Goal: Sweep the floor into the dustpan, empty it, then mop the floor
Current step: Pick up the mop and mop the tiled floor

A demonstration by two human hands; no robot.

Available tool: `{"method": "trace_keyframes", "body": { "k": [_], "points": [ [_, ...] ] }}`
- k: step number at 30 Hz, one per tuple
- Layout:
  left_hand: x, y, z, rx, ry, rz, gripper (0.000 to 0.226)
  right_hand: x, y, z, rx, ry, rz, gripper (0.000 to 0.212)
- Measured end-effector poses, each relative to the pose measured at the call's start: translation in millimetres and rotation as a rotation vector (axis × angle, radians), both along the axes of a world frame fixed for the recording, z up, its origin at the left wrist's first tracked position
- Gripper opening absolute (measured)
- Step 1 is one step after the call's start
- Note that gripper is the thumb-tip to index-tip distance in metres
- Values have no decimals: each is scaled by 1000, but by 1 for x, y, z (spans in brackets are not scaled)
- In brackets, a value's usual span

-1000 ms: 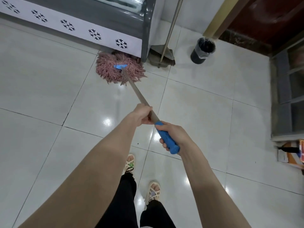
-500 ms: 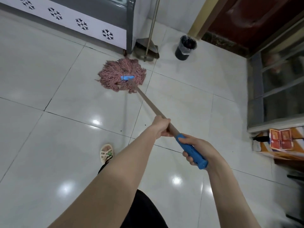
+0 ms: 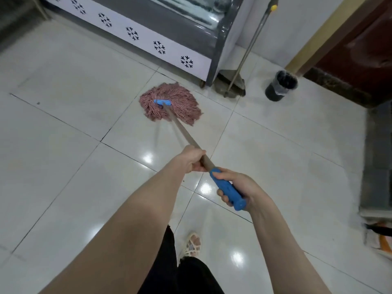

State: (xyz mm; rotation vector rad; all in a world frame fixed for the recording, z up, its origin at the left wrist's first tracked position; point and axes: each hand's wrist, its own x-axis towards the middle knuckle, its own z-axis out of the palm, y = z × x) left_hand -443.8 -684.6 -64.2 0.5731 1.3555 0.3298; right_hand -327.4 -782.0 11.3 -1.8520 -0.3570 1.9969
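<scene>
Both hands on the mop: left hand [image 3: 192, 159] wrapped round the metal shaft, right hand [image 3: 237, 188] gripping the blue handle end [image 3: 228, 189] just behind it. Pink mop head [image 3: 171, 103] flat on the white tile floor [image 3: 63, 128], near the grey cabinet [image 3: 169, 28]; dustpan [image 3: 230, 85] and black bin [image 3: 280, 85] stand beyond

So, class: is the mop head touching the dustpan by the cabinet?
Apart. The head view shows bare tile between the mop head and the dustpan.

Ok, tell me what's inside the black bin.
The black bin has a bag liner folded over its rim; its inside is dark, so any rubbish cannot be made out.
</scene>
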Motion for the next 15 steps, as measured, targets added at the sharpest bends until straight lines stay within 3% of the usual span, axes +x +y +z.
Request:
{"method": "trace_keyframes", "body": {
  "k": [9, 15],
  "points": [
    [-139, 125, -9, -7, 76, 232, 13, -123, 150, -11, 28, 74, 146, 36],
    [-135, 168, -10, 2, 8, 299, 12, -117, 199, -8, 40, -47, 151, 35]
  ]
}}
